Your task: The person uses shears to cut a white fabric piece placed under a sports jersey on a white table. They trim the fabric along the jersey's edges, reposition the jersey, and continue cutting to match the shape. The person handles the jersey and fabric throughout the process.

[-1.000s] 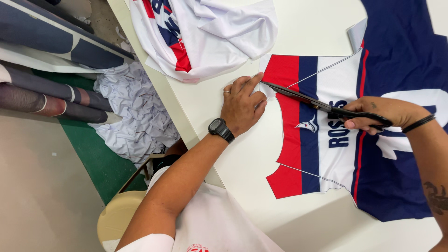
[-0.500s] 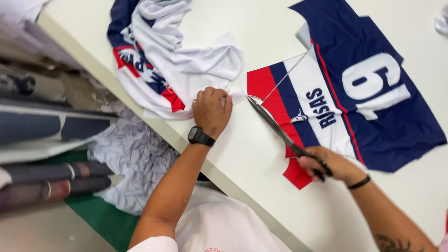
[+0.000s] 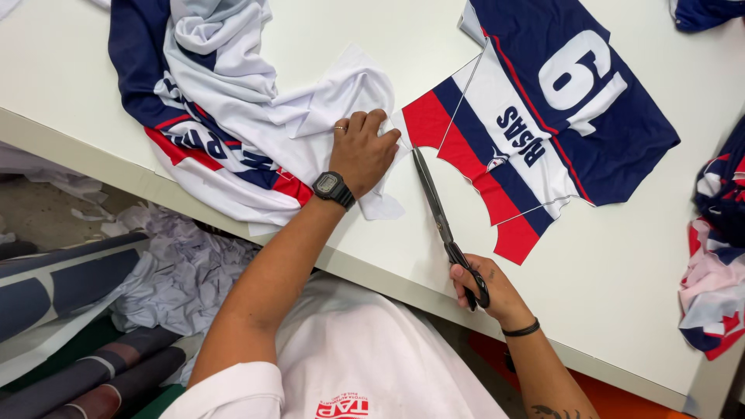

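While the right hand (image 3: 483, 285) grips the black handles of a pair of long scissors (image 3: 440, 219) near the front edge of the white tabletop (image 3: 621, 264), fingers closed through the loops, the blades run up and away from the person and end at the edge of a printed fabric panel (image 3: 543, 132). That panel lies flat on the tabletop, navy at the far end with a large white numeral, then white, navy and red bands nearer the person, its lower edge cut into curves. The left hand (image 3: 361, 151), a dark wristwatch (image 3: 334, 188) on its wrist and a ring on one finger, rests palm down with fingers curled on a white scrap of cloth just beside the red corner of the panel, pressing it to the tabletop. To the left of this hand a loose heap of white, navy and red fabric (image 3: 209, 101) sprawls across the surface and hangs over its front edge. More bundled fabric (image 3: 718, 264) of the same colours sits at the right edge. Below the tabletop, crumpled white paper scraps (image 3: 186, 271) lie on the floor beside dark rolls of material (image 3: 70, 287).
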